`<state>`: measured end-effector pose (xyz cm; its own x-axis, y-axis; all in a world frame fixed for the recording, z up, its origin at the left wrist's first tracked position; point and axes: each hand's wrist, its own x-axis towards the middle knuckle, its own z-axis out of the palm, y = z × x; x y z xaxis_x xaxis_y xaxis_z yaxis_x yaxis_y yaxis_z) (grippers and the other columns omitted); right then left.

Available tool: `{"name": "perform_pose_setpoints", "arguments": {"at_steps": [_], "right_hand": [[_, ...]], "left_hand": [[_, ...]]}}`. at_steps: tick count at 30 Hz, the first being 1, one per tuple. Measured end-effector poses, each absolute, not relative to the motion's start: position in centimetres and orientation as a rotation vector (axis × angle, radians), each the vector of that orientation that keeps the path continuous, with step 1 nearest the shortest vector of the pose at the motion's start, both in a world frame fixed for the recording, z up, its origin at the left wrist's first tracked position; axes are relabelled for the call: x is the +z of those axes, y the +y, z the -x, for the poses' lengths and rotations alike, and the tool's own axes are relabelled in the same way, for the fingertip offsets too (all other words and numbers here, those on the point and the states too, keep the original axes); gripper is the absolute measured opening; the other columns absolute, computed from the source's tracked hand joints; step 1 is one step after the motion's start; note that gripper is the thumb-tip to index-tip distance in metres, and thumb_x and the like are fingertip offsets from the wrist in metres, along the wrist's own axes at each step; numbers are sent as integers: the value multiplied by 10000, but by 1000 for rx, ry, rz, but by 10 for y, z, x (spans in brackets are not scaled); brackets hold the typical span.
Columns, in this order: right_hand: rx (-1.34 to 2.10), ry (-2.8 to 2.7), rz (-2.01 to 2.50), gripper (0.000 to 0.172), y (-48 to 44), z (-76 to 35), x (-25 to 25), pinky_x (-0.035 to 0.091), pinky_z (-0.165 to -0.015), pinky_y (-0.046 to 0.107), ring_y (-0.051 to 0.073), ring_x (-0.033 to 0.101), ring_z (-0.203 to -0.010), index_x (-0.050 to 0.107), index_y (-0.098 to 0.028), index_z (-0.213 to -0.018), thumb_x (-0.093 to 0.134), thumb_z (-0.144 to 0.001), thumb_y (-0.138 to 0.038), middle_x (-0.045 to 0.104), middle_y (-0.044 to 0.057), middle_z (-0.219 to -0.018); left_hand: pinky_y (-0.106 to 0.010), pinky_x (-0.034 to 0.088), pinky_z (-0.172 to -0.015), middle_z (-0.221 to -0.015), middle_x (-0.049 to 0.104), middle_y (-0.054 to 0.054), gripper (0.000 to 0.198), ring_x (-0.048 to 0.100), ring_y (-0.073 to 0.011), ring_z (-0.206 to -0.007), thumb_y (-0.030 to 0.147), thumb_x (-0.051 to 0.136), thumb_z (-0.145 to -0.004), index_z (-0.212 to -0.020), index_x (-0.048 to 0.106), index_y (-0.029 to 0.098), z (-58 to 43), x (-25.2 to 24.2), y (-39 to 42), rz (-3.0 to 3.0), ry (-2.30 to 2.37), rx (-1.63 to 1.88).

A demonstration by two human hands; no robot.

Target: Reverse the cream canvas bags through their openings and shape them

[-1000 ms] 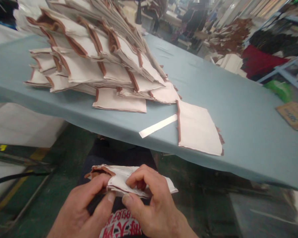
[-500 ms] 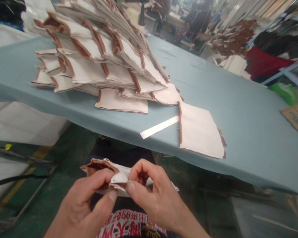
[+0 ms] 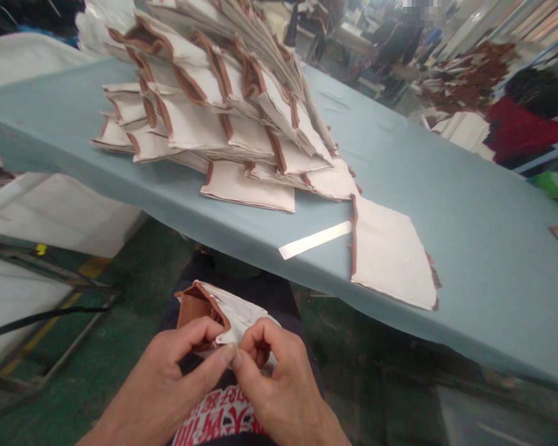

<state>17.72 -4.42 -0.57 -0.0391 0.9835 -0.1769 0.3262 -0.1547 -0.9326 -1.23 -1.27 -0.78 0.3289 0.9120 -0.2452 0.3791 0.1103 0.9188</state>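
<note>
Over my lap I hold a white fabric pouch (image 3: pixel 242 305) with a brown lining, its mouth gaping toward the left. My left hand (image 3: pixel 186 365) pinches the pouch's edge, index finger inside the mouth and thumb outside. Close against it, my right hand (image 3: pixel 274 365) pinches the same edge; the thumbs nearly touch. What lies right under the fingertips is hidden. On the table beyond, a flat white piece with brown edging (image 3: pixel 393 248) lies beside a thin pale strip (image 3: pixel 314 240).
A blue-covered table (image 3: pixel 469 248) runs across in front of me. Many similar white and brown pieces form a tall stack (image 3: pixel 195 124) on it. A metal frame (image 3: pixel 74 365) stands at lower left. Brown and red fabric heaps (image 3: pixel 525 130) lie at back right.
The view has shifted, so the table and stack appear further right. The pouch's mouth gapes wider, and my thumbs have come closer together at its edge.
</note>
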Motion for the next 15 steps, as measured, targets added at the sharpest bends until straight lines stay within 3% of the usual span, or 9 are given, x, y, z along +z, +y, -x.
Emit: {"name": "perform_pose_setpoints", "arguments": {"at_steps": [10, 15], "right_hand": [[1210, -1470, 1573, 190, -63, -158, -41, 412, -582, 240, 118, 536, -579, 607, -229, -782, 701, -924, -314, 627, -46, -659], [1279, -1512, 1656, 203, -65, -158, -53, 391, -618, 257, 132, 559, -643, 666, -223, -882, 770, -923, -393, 653, -42, -740]], "left_hand": [[-205, 548, -636, -715, 761, 22, 445, 719, -174, -667, 525, 588, -1083, -785, 757, 242, 26, -23, -43, -1468, 1370, 563], [-191, 523, -555, -630, 712, 46, 409, 674, -145, -541, 424, 576, -1086, -732, 706, 265, 21, -22, -52, -1584, 1439, 704]]}}
